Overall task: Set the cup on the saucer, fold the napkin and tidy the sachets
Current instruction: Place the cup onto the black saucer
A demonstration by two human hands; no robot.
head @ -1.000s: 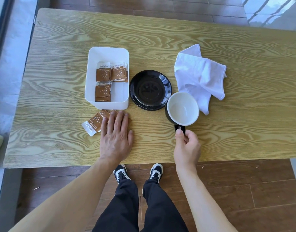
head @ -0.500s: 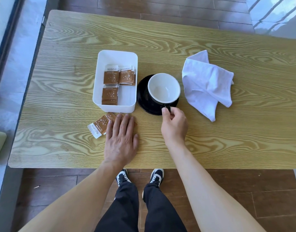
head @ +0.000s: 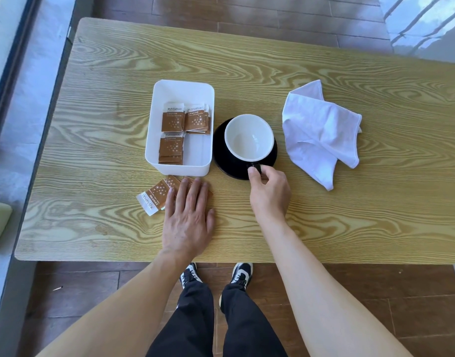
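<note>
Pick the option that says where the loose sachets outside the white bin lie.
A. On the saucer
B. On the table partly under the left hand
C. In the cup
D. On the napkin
B: the loose sachets lie on the table just in front of the white bin, with the left hand resting flat over some of them.

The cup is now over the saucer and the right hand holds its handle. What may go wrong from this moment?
1. The cup sits toward the saucer's far side; releasing carelessly may tip it.
2. The right hand, withdrawing, might drag the handle.
3. The left hand lies flat on loose sachets; sliding it could push them off the table.
</note>
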